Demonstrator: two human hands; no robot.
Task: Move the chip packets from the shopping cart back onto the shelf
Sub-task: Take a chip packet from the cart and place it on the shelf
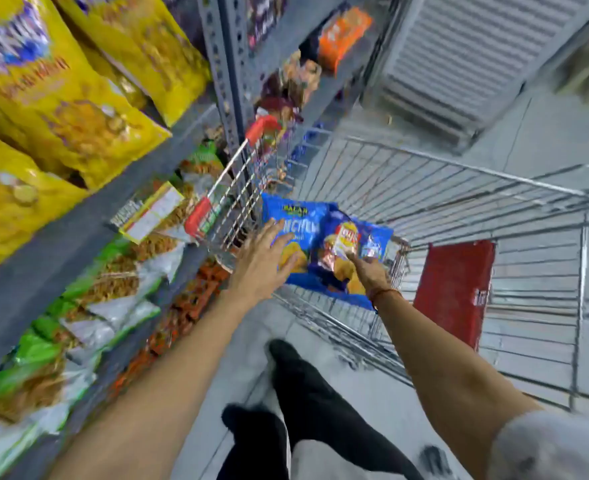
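Left hand (263, 261) spread wide, laid flat on blue chip packet (294, 220) in cart (459, 202). Right hand (371, 273) pinched on smaller packet (343, 242).

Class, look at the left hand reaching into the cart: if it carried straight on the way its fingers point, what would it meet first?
Most likely the large blue chip packet. The left hand is spread open, with its fingertips already over or touching it; depth is hard to judge.

Your shelf (88, 216) to the left, cart (459, 188) to its right, chip packets (324, 244) inside the cart's near corner, your left hand (261, 265) and right hand (372, 271) on them.
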